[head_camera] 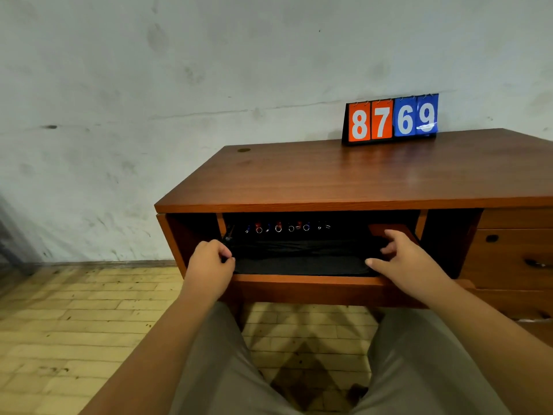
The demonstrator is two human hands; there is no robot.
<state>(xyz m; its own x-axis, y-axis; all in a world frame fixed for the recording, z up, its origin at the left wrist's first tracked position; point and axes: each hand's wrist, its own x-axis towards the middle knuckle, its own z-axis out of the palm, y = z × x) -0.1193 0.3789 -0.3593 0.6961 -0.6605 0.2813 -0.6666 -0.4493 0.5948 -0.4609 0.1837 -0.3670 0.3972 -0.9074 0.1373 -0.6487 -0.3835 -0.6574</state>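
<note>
A pull-out wooden drawer [308, 284] under the desk top stands open in front of me. A black cloth [302, 256] lies folded inside it. My left hand [209, 266] pinches the cloth's left end between thumb and fingers. My right hand [402, 259] is at the cloth's right end, thumb forward and fingers curled over its edge. Behind the cloth, in the dark back of the drawer, lies a row of several small red, blue and black pieces with metal rings [279, 227].
The brown desk top [344, 175] carries a flip scoreboard [392, 119] reading 8769 near the wall. A stack of drawers [514, 250] with dark handles is at the right. My knees in grey trousers are below the drawer. Yellow tiled floor spreads to the left.
</note>
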